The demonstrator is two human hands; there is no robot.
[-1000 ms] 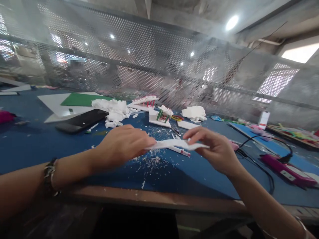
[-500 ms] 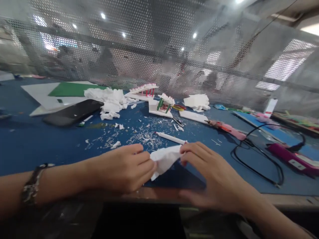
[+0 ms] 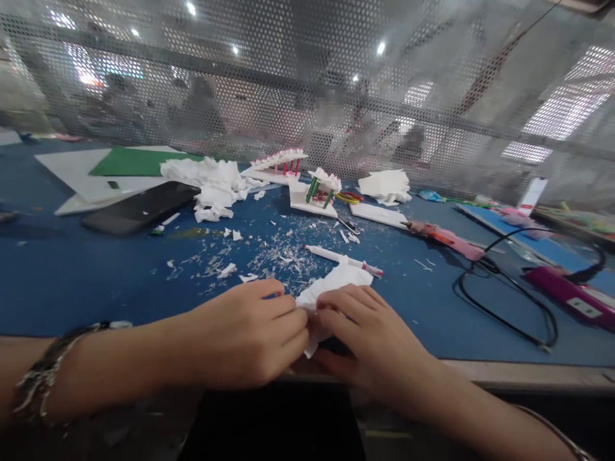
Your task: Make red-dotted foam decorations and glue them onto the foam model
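White paper (image 3: 344, 276) sits between the two hands, just above the blue tabletop (image 3: 403, 314), near the front edge. Left hand (image 3: 262, 333): fingers curled in, nearly closed, fingertips on the paper's left side; reads as a pinch. Right hand (image 3: 377, 336): half-curled, fingers bent over the paper from its right, thumb lower and apart from the index finger. Contact visible; can't tell if it actually grips, fingertips partly hidden.

Geometry: paper's broad end sticks out beyond the right fingers, away from the person; a narrow tip hangs down in the gap between the hands. Fingertips of both hands are close together at its middle.

Marker (image 3: 343, 259) lies just past the paper's far end, its right end near the paper's corner. White scraps (image 3: 283, 253) scattered beyond the left hand. Further back: small model with green posts (image 3: 321, 190). Pink-handled tool (image 3: 446, 240) on the right, well apart from both hands.
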